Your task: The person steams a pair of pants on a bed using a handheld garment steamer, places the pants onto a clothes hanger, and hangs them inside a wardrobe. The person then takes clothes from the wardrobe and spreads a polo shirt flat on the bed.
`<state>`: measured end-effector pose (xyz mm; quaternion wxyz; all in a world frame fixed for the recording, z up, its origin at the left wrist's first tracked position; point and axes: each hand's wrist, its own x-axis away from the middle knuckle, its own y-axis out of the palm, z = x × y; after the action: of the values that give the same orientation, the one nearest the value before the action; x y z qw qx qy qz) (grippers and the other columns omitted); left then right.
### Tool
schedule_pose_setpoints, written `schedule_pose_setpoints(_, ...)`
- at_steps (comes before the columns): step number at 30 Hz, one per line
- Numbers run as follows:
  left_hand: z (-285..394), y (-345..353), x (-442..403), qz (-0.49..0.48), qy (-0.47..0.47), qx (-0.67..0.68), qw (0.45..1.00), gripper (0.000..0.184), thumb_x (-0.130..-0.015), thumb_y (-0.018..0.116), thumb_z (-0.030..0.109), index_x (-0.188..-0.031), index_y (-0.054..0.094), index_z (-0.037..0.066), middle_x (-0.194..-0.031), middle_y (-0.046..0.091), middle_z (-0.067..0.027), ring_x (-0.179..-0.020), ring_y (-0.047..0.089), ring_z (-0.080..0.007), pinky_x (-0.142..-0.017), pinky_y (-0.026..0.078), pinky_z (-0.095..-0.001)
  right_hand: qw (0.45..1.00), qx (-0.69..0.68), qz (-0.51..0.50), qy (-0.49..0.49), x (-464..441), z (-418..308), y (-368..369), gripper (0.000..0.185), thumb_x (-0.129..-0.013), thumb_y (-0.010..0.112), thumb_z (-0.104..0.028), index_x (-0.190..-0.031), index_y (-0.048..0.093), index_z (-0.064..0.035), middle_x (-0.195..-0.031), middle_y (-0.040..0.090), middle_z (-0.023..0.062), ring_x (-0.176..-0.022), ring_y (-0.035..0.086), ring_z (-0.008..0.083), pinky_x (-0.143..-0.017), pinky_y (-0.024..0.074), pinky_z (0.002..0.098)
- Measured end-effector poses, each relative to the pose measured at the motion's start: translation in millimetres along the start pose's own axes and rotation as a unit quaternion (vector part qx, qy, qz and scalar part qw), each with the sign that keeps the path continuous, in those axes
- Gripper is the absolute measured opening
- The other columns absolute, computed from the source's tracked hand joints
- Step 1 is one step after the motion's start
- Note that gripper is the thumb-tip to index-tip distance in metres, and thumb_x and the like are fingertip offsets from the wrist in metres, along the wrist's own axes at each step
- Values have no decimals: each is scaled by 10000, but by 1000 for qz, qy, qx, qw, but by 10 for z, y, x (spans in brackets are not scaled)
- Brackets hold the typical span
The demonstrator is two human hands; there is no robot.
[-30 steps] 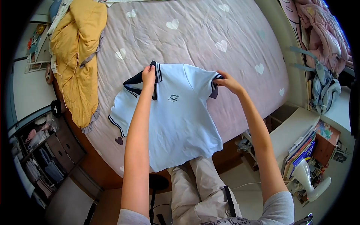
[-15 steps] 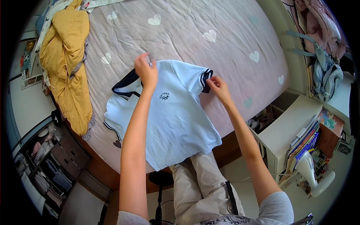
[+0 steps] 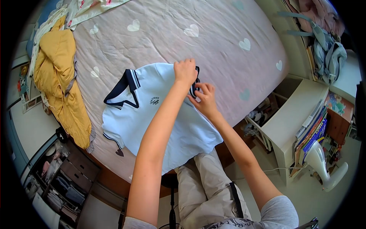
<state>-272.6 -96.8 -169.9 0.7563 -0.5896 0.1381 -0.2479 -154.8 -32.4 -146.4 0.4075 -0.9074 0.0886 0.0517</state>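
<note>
A light blue polo shirt [image 3: 152, 114] lies front up on the bed [image 3: 228, 68], its dark striped collar toward the upper left and its hem near my knees. My left hand [image 3: 185, 71] is closed on the upper edge of the sleeve at the right. Just below it, my right hand [image 3: 205, 100] is at the dark striped cuff, with some fingers spread and the thumb at the cuff's edge; whether it grips the cloth is unclear. The other sleeve [image 3: 113, 139] lies at the lower left.
A yellow garment [image 3: 57, 72] lies along the bed's left edge. White cloth [image 3: 91, 11] lies at the top left. At the right are a white cabinet [image 3: 295, 110], books [image 3: 310, 133], a white lamp [image 3: 320, 164] and a grey-blue bag [image 3: 333, 61].
My left hand has let go of the collar and moved right to the sleeve. My right hand left the cuff, then came back to it. The view has shifted.
</note>
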Motion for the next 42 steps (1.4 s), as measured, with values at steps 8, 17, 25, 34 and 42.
schedule_pose_setpoints(8,-51,-156,-202,-91,-121,55,987,229,-661,511,265,-724,552,49,-688,585,-158,-645,567,-325,-574,439,-409,987,-72,-16,143,171,224,26,240,-649,670,-204,-595,532,-15,-636,490,48,-672,438,193,-634,350,318)
schedule_pose_setpoints(17,11,126,-332,-124,-270,167,940,242,-659,517,243,-705,586,16,-726,591,-184,-699,575,-338,-622,455,-410,838,-283,-7,467,292,291,135,175,-715,615,-159,-673,574,6,-608,547,52,-539,463,103,-519,374,235)
schedule_pose_setpoints(25,-15,-49,-271,-11,-234,175,956,203,-690,494,220,-636,511,25,-629,565,-169,-617,548,-355,-554,422,-438,840,-350,29,413,180,384,173,87,-735,568,-52,-773,507,-4,-674,559,36,-634,516,92,-596,416,223)
schedule_pose_setpoints(34,-313,-3,-206,45,-267,283,920,215,-702,509,225,-635,490,21,-621,567,-155,-601,543,-337,-556,416,-400,835,-421,10,354,-128,570,263,75,-744,505,35,-808,491,-1,-764,551,21,-735,528,90,-677,422,213)
schedule_pose_setpoints(42,-492,-164,471,120,-186,501,837,192,-787,522,144,-910,495,0,-885,553,-114,-843,538,-189,-673,437,-295,945,-204,63,248,-122,571,350,208,-702,502,48,-902,493,-11,-852,542,109,-798,531,223,-720,416,291)
